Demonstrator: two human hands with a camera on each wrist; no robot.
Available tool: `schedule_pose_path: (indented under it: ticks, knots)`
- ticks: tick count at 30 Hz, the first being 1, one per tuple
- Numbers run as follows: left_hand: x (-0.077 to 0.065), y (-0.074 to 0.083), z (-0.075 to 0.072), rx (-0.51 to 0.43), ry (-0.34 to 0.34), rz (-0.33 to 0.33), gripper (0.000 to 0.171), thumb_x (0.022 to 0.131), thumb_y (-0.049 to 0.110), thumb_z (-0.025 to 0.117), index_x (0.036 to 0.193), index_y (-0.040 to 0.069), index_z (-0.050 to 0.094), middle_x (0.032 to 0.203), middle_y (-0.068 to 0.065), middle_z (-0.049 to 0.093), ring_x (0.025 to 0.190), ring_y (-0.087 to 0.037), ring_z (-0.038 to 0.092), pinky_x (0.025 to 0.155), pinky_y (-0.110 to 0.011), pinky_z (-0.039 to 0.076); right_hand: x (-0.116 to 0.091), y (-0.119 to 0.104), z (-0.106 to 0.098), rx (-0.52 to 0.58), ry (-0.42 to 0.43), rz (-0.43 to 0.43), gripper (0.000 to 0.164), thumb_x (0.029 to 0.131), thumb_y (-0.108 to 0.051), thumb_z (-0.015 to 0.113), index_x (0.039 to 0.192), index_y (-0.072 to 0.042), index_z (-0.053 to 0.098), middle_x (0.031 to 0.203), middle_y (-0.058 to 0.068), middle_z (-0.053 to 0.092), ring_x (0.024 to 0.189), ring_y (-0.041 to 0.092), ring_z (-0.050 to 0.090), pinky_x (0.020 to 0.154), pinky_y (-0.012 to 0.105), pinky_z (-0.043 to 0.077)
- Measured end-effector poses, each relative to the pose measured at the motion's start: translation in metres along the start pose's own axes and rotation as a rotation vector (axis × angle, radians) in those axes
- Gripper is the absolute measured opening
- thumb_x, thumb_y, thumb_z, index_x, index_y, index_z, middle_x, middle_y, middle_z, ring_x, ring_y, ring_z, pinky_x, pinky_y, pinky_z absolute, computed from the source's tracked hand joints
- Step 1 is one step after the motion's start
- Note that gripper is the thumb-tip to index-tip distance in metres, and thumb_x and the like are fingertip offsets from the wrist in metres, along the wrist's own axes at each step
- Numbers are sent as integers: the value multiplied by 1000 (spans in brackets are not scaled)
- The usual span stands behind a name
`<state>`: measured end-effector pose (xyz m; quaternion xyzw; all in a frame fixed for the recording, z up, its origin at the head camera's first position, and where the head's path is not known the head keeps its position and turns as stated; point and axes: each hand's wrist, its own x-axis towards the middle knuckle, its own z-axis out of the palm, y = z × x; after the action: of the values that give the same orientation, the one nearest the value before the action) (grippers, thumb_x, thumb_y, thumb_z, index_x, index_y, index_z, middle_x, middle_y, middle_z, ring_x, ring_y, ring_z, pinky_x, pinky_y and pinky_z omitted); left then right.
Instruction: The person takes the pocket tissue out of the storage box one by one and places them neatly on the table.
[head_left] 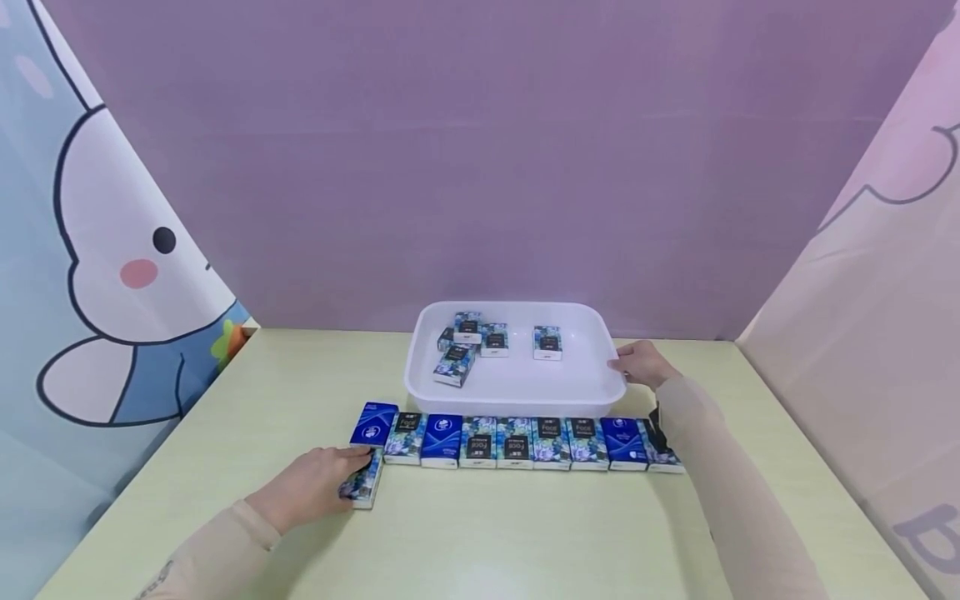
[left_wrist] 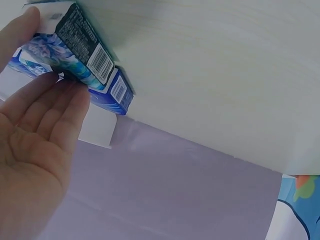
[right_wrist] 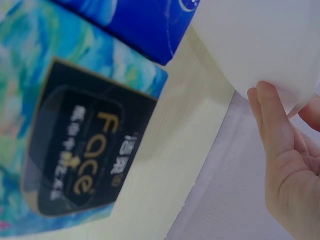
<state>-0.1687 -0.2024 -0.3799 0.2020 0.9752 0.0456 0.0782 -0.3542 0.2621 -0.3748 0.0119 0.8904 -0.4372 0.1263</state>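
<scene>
My left hand (head_left: pixel 309 486) pinches a floral tissue pack (head_left: pixel 366 483) by its sides, at the left end of a row of packs. Its dark barcode panel faces the camera in the left wrist view, beside a blue tissue pack (left_wrist: pixel 120 92). With my right hand (head_left: pixel 643 364) I grip the right rim of a white tray (head_left: pixel 517 402), thumb over the edge and fingers along the outer wall. Inside the tray lie several floral packs, one of them a separate pack (head_left: pixel 547 342) right of centre. A floral pack (right_wrist: pixel 90 145) fills the near side of the right wrist view.
The row alternates blue packs (head_left: pixel 441 439) and floral packs (head_left: pixel 515 442) along the tray's front wall. My right forearm (head_left: pixel 738 492) passes over the row's right end. A purple backdrop (head_left: pixel 510 167) rises behind the pale table (head_left: pixel 525 542), with printed cloths on both sides.
</scene>
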Motion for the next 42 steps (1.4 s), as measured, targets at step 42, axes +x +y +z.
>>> schedule_pose_path:
  ticks: [42]
  knots:
    - [161,33,-108,87,32,174,42,80,12,70,121,8,60,121,-10,60,111,-26,56,95,-38,48,7,5,2,17,0,32,43,93,-12,51,128,12,43,126,28,50,113,37,53,95,47,46]
